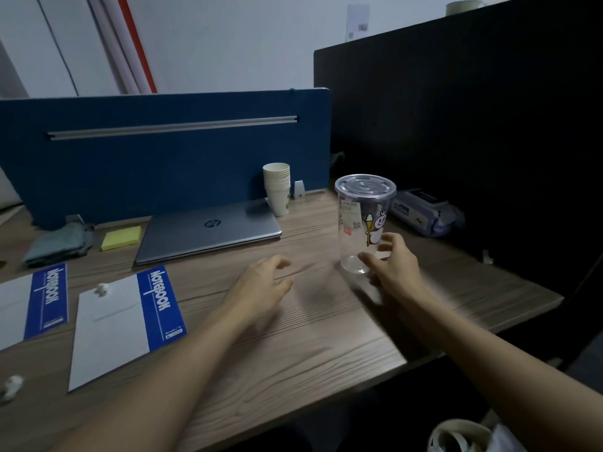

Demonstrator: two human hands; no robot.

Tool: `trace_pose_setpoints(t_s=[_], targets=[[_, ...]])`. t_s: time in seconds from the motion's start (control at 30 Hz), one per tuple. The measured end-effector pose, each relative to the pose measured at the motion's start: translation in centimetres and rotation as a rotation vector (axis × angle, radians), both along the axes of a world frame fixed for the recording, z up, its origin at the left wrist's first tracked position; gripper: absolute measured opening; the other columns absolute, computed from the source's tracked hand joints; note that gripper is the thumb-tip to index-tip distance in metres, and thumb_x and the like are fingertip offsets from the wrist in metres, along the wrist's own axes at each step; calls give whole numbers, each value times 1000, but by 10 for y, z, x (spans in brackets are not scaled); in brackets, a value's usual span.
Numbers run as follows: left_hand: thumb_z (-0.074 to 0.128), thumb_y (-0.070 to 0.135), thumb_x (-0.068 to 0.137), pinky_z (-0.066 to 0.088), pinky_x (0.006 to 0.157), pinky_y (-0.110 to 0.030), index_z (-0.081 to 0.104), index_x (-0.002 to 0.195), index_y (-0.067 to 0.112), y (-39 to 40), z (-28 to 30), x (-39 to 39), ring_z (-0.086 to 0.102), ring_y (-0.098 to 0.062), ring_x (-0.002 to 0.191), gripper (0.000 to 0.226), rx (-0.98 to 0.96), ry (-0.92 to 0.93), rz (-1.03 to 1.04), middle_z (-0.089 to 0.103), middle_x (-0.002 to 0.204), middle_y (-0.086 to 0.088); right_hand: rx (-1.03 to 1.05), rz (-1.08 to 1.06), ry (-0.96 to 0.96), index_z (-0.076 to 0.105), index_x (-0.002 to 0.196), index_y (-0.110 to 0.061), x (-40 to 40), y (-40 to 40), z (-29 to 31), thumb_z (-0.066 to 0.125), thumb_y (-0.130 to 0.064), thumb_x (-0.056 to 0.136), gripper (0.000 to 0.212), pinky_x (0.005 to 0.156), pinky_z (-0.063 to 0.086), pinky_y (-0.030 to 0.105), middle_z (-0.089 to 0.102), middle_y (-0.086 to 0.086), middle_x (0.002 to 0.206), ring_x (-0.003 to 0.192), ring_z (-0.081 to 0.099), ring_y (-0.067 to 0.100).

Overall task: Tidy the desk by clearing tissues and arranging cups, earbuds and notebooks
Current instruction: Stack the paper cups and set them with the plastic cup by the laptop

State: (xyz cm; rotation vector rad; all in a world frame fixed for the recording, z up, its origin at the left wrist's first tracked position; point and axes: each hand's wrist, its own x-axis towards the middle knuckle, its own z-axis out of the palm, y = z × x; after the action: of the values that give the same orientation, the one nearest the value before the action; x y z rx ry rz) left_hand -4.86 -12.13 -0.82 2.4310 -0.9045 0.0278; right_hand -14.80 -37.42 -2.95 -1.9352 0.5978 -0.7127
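Observation:
A clear plastic cup [362, 220] with a lid and a cartoon print stands upright on the right of the wooden desk [326, 321]. My right hand [393, 265] wraps its lower part, thumb in front and fingers behind. My left hand [261, 285] hovers over the desk's middle, fingers loosely curled and holding nothing. A stack of paper cups [277, 187] stands by the blue divider. Two blue-and-white notebooks [124, 321] [32, 305] lie at left. One white earbud [101, 289] rests on the nearer notebook, another [11, 386] near the left edge.
A shut silver laptop [208, 230], yellow sticky notes [120, 238] and a folded grey-green cloth [58, 244] lie along the blue divider [163, 158]. A wet-wipes pack [424, 210] sits at the far right beside a black partition [473, 125]. A white bag [466, 435] is below the desk's edge.

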Motion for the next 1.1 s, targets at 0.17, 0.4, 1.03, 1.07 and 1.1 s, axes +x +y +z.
trace_pose_setpoints(t_s=[0.17,0.4,1.03,1.07,1.1], targets=[[58,38,92,45,100,-34,57,129,31,9,-2,23,57,-16,118,37,13,8,40,60,133,7,-18,27,52,45,134,-15,44,-1,8,76,-33,82,62,64,62,41,57,5,125,80,70,24],[56,39,93,46,98,-38,52,129,37,33,-11,68,53,-14,117,37,70,-37,113,53,135,11,14,28,50,45,132,-11,115,-1,12,74,-31,84,59,65,61,47,56,10,124,81,70,30],[55,35,93,36,102,-36,49,132,34,67,-21,151,44,-11,129,39,152,-224,167,51,139,14,-27,-7,111,39,136,-11,275,-26,11,70,-31,87,62,94,51,52,55,17,131,112,60,32],[55,35,93,36,103,-36,49,132,34,69,-19,151,44,-10,129,39,153,-221,170,51,139,14,-19,-15,111,38,137,-11,276,-25,11,69,-31,88,61,95,51,52,55,17,131,112,60,32],[55,35,93,36,103,-36,49,132,34,71,-18,151,44,-11,129,39,153,-219,172,51,139,14,-13,-24,112,38,137,-12,276,-24,11,69,-31,88,61,94,52,52,55,17,132,112,60,32]])
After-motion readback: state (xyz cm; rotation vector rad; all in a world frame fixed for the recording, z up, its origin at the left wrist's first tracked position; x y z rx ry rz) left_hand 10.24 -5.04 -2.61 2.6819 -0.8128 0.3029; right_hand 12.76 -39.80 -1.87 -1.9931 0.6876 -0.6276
